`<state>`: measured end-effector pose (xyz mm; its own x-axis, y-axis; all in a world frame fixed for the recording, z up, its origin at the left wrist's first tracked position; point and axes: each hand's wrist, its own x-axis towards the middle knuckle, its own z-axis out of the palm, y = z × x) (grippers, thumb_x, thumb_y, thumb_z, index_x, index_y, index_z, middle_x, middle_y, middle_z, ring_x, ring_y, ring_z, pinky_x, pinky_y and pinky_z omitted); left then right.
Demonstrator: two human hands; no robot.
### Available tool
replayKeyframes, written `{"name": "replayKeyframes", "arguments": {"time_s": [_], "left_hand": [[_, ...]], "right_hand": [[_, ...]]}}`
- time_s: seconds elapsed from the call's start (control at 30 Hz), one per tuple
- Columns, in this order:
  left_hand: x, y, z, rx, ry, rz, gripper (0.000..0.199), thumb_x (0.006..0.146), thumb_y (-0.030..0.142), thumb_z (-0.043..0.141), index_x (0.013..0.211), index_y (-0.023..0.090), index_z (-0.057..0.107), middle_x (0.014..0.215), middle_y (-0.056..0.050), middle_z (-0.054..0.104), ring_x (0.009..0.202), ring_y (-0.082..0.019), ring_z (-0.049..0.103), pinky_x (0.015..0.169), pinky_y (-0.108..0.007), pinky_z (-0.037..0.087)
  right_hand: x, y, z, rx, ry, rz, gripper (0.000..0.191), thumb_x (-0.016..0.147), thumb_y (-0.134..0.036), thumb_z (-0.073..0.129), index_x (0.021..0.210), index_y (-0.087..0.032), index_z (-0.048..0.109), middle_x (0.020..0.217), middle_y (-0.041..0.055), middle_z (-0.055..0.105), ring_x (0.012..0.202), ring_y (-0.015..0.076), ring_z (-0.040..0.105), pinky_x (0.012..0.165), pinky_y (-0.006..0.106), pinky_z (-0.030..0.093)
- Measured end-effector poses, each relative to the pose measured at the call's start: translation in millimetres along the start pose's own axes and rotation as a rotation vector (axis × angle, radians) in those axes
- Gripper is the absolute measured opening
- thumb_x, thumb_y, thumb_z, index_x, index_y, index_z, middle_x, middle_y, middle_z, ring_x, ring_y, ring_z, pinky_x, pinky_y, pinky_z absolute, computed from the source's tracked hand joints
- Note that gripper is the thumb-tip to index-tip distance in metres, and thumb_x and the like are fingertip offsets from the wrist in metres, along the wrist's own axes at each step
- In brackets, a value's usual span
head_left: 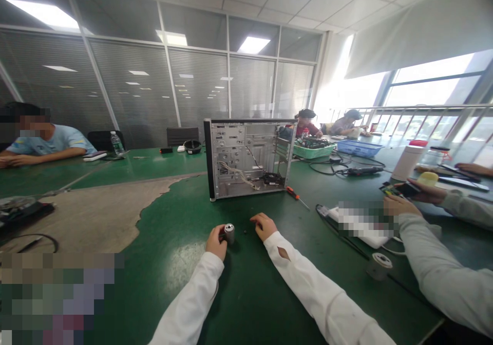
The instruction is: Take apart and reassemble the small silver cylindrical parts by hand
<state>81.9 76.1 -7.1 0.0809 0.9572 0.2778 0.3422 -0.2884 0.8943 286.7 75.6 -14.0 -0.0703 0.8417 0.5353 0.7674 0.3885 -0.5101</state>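
Observation:
My left hand [216, 243] is closed around the side of a small grey cylinder [229, 233] with a pale top that has dark openings in it; it stands upright at the table. My right hand [264, 226] is just over the table to the right, fingers loosely bent and apart, with nothing visible in them. Between the two hands lies a tiny dark piece [245, 231], too small to name. Beyond them stands an open computer case [250, 157], with loose cables inside. A screwdriver [293, 193] with an orange and black handle lies by its right corner.
A power strip [360, 227] and another grey cylinder [379, 267] lie right, beside a co-worker's sleeve [435, 263] and hands holding a small board. Green [314, 151] and blue baskets [360, 149] stand farther back. The green table covering [169, 216] is torn at left.

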Motion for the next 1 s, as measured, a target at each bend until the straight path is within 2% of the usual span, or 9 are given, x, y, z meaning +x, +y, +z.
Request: {"name": "replayKeyframes", "arguments": {"time_s": [0.13, 0.23, 0.4, 0.53, 0.63, 0.8, 0.9, 1.0], "left_hand": [[0.1, 2.2, -2.0, -0.032, -0.002, -0.020, 0.046, 0.050, -0.009, 0.038, 0.086, 0.015, 0.053, 0.090, -0.004, 0.057, 0.083, -0.015, 0.055, 0.071, -0.025, 0.045], [0.3, 4.4, -2.6, -0.084, -0.020, -0.045, 0.044, 0.049, -0.008, 0.036, 0.083, 0.015, 0.053, 0.086, -0.004, 0.059, 0.081, -0.014, 0.057, 0.073, -0.026, 0.044], [-1.1, 8.3, -3.9, -0.153, -0.099, -0.010, 0.045, 0.048, -0.006, 0.033, 0.080, 0.016, 0.054, 0.080, -0.001, 0.063, 0.077, -0.012, 0.058, 0.075, -0.025, 0.044], [-4.2, 10.4, -5.0, -0.086, -0.179, -0.005, 0.043, 0.051, -0.003, 0.035, 0.083, 0.017, 0.053, 0.072, 0.000, 0.064, 0.072, -0.013, 0.059, 0.072, -0.025, 0.043], [-6.1, 11.3, -4.6, -0.028, -0.203, 0.001, 0.044, 0.054, 0.001, 0.039, 0.094, 0.017, 0.049, 0.068, 0.001, 0.064, 0.067, -0.013, 0.058, 0.069, -0.025, 0.043], [-3.7, 10.1, -2.7, 0.008, -0.155, -0.001, 0.048, 0.056, 0.004, 0.041, 0.102, 0.016, 0.041, 0.072, 0.000, 0.064, 0.072, -0.013, 0.058, 0.070, -0.025, 0.041], [-0.3, 7.5, -1.1, 0.030, -0.160, -0.025, 0.045, 0.058, 0.005, 0.040, 0.101, 0.016, 0.043, 0.073, 0.000, 0.064, 0.072, -0.013, 0.058, 0.070, -0.025, 0.040], [1.3, 6.2, 0.5, 0.044, -0.158, -0.042, 0.044, 0.058, 0.005, 0.041, 0.101, 0.017, 0.043, 0.073, 0.000, 0.064, 0.072, -0.013, 0.057, 0.071, -0.025, 0.040]], "right_hand": [[-1.9, -11.8, -3.6, 0.020, 0.034, -0.029, 0.037, 0.060, -0.002, 0.038, 0.089, -0.018, 0.055, 0.085, 0.0038, 0.052, 0.073, 0.0122, 0.051, 0.068, 0.025, 0.043], [-6.3, -30.5, -4.4, 0.087, 0.032, -0.085, 0.037, 0.062, -0.006, 0.043, 0.096, -0.019, 0.051, 0.085, 0.0032, 0.052, 0.070, 0.0115, 0.051, 0.068, 0.026, 0.043], [-17.0, -67.0, -2.0, 0.189, -0.089, -0.151, 0.051, 0.062, -0.019, 0.055, 0.111, -0.019, 0.040, 0.092, 0.0047, 0.051, 0.075, 0.0134, 0.050, 0.067, 0.028, 0.043], [-23.6, -84.3, -1.9, 0.207, -0.135, -0.153, 0.046, 0.062, -0.022, 0.057, 0.106, -0.019, 0.044, 0.096, 0.0050, 0.053, 0.083, 0.0158, 0.049, 0.067, 0.026, 0.042], [-30.1, -92.6, -6.9, 0.224, -0.130, -0.099, 0.040, 0.059, -0.022, 0.059, 0.097, -0.019, 0.048, 0.089, 0.0026, 0.054, 0.079, 0.0148, 0.049, 0.065, 0.024, 0.042], [-55.9, -104.7, -35.3, 0.204, -0.149, 0.049, 0.033, 0.057, -0.022, 0.058, 0.089, -0.019, 0.048, 0.078, -0.0007, 0.054, 0.065, 0.0108, 0.048, 0.056, 0.020, 0.040], [-82.7, -103.8, -64.6, 0.147, -0.145, 0.115, 0.031, 0.057, -0.023, 0.057, 0.087, -0.019, 0.048, 0.078, -0.0002, 0.054, 0.064, 0.0109, 0.049, 0.054, 0.020, 0.040], [-117.0, -90.0, -99.0, 0.042, -0.086, 0.176, 0.029, 0.060, -0.025, 0.054, 0.087, -0.018, 0.048, 0.078, 0.0010, 0.056, 0.066, 0.0125, 0.052, 0.059, 0.022, 0.041]]}}
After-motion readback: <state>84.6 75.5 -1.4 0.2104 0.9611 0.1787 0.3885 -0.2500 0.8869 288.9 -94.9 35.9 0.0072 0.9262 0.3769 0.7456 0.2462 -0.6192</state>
